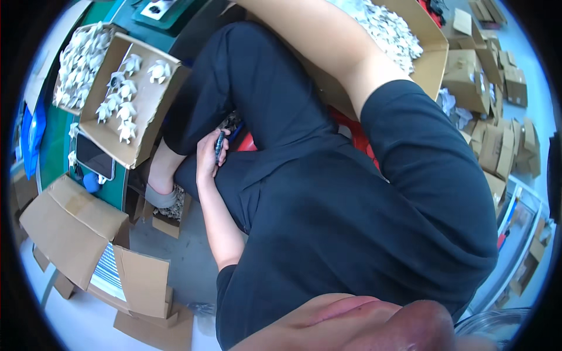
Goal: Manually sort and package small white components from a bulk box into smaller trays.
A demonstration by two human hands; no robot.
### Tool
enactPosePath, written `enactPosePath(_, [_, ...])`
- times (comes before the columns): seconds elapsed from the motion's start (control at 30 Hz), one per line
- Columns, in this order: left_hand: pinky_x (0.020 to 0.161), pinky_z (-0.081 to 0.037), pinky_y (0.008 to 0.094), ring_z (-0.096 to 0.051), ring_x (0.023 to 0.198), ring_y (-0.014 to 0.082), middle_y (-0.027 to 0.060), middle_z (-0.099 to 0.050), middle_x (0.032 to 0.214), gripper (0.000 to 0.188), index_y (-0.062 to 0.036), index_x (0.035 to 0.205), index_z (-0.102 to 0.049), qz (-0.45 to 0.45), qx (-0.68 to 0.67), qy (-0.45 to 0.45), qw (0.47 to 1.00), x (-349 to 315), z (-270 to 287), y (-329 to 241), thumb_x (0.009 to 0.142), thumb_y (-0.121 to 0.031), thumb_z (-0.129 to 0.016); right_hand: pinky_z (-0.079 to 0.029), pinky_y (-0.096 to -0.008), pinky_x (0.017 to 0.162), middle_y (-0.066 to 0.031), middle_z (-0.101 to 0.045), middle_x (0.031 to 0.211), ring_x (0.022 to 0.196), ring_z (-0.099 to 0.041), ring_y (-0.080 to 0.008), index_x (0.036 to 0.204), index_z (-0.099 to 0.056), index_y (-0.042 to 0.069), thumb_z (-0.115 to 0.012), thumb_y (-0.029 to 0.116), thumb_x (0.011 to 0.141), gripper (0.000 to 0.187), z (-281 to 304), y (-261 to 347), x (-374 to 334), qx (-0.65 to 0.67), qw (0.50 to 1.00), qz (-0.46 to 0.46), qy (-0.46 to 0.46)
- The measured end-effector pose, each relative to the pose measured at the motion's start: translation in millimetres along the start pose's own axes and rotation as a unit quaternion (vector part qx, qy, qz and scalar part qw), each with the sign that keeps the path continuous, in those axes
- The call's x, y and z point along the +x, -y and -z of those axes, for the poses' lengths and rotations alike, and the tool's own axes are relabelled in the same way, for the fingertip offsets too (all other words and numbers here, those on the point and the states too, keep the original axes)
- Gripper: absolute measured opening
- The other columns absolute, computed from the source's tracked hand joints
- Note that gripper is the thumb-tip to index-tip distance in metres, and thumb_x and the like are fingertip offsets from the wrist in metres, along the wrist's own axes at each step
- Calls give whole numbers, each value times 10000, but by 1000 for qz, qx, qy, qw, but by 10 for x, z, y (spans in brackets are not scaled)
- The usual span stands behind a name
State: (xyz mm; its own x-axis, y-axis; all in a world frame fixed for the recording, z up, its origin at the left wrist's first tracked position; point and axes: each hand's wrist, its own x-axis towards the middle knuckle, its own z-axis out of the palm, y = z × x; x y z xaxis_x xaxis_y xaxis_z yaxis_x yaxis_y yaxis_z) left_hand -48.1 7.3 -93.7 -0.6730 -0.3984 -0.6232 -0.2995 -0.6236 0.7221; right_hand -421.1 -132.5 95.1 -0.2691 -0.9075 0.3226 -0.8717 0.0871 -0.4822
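My left hand rests over my dark-trousered leg, its fingers wrapped round a slim, dark tool with shiny spots. Its exact kind is too small to make out. My right arm reaches up and across to the top edge, where the hand is out of view. To the left of my knee, a shallow cardboard box is tilted on the green table. In it lie several small white figure-like pieces. Behind it, another box holds a heap of similar white pieces.
A dark-screened phone and a round blue object lie on the table. An open carton stands at lower left. At upper right, a large carton holds piled white pieces; stacked cartons stand beyond.
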Motion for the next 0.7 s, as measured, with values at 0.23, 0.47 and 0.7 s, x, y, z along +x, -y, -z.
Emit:
enactPosePath(0.23, [377,-302,220,-445,420,48,3,-618,692,364,-7,1052,-700,2,115,-49,992,9,-77,123,1056,-328,-528,-560,-453,818,-244,-735,961,908,-720,-385,1027,-755,6,-644,370,910,398,585,-705,-492,31,999,4,-36])
enactPosePath(0.47, [382,-322,211,-454,431,44,1,-617,694,362,-9,1067,-701,0,39,-42,998,55,61,95,1056,-334,-540,-483,-450,1016,-212,-651,1207,1167,-603,-414,1258,-638,11,-599,20,932,329,1371,-2981,-2799,-267,962,-23,-58])
enactPosePath(0.7, [385,-334,208,-456,434,43,1,-610,696,367,-10,1061,-696,13,14,-21,1000,60,91,57,1052,-348,-554,-472,-449,1056,-207,-587,1315,1231,-570,-395,1294,-629,60,-580,65,929,368,1334,-2681,-3547,-363,878,-241,198])
